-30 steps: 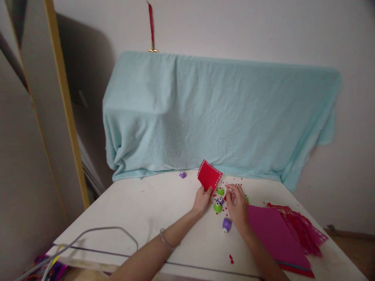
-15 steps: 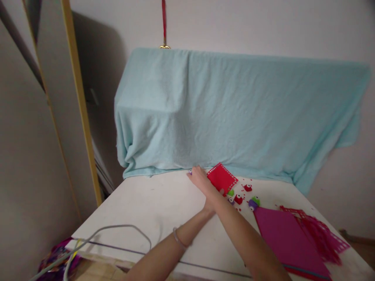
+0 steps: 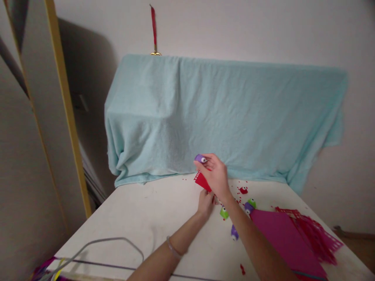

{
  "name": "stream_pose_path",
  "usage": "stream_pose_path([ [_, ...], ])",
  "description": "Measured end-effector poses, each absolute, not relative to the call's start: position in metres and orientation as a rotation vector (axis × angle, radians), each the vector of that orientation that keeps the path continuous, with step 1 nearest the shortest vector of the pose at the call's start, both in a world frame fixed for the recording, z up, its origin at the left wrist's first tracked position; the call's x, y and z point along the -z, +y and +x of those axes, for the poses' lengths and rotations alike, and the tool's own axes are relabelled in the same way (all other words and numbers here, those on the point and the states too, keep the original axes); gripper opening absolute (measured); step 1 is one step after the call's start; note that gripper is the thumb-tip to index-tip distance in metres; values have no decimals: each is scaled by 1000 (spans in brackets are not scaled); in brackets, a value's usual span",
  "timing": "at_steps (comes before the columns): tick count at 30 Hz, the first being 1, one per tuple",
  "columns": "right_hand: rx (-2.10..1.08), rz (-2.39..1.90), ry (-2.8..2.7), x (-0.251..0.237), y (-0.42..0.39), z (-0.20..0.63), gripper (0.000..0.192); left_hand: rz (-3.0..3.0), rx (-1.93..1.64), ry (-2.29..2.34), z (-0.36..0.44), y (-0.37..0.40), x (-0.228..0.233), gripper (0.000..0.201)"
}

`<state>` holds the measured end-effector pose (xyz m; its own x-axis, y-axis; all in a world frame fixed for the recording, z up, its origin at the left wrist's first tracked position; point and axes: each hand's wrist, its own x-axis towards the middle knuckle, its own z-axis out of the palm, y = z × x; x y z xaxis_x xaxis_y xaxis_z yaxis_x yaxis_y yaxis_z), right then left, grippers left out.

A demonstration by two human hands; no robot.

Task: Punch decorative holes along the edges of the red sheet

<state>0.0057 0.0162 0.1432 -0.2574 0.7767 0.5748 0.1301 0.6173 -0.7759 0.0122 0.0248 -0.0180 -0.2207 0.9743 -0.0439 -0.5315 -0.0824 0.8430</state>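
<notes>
My right hand (image 3: 215, 175) is raised above the white table (image 3: 152, 218) and grips a small purple paper punch (image 3: 200, 158) between its fingertips. Just below it, my left hand (image 3: 206, 203) holds a red paper square (image 3: 201, 181) with a punched border; most of the square is hidden behind my right hand. Small punches lie on the table near my hands: a green one (image 3: 224, 213), a purple one (image 3: 234, 233), a red one (image 3: 243, 190) and a purple-and-green pair (image 3: 249, 205).
A stack of magenta paper (image 3: 281, 234) and red lace-cut sheets (image 3: 313, 234) lies at the right. Red paper bits dot the table. A light blue cloth (image 3: 222, 117) drapes something behind the table. A grey cable (image 3: 111, 244) loops at the front left.
My right hand reached across to the far purple punch, picked it up and lifted it above the red square. My left hand stayed on the square.
</notes>
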Motion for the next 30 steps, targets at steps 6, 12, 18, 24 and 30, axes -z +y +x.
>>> stream_pose_path([
  [6, -682, -785, -1394, -145, 5, 121, 47, 785, -1564, 965, 12, 20, 9, 35],
  [12, -969, -1022, -1240, -49, 36, 171, 58, 923, -1539, 1116, 12, 8, 1, 47],
  [18, -1207, -914, -1279, -20, 37, 168, 48, 1064, -1541, 1203, 8, 9, 5, 54],
  [24, -1398, -793, -1180, -23, 26, 159, 37, 1192, -1548, 1269, 8, -1, -2, 54],
  [30, -1447, -787, -1217, -31, 19, 159, 35, 1196, -1580, 1343, 7, -10, -13, 52],
])
